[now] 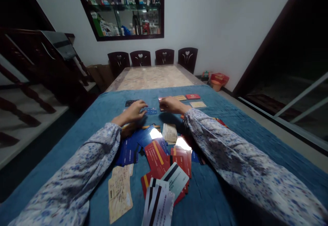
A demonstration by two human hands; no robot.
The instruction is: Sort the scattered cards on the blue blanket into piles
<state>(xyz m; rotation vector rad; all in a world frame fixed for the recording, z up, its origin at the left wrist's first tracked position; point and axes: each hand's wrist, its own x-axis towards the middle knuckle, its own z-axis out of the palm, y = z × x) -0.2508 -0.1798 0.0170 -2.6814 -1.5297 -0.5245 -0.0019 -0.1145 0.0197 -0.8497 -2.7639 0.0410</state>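
My left hand (134, 111) reaches over the blue cloth, its thumb and fingers apart, beside a light blue card (150, 111); whether the fingertips touch it I cannot tell. A black card (132, 102) lies just behind that hand. My right hand (173, 104) is closed, its curled fingers around a card whose edge (160, 99) barely shows. Below my hands spreads a loose heap of cards: blue cards (128, 151), red cards (156, 156), silver cards with black stripes (160, 205) and a cream stack (169, 132).
Beige cards (120, 192) lie at the lower left. Past my right hand are a yellow card (180, 98), a red card (192, 96) and a cream card (198, 104). The blue cloth (246, 140) covers the near table; several dark chairs (140, 58) stand at its far end.
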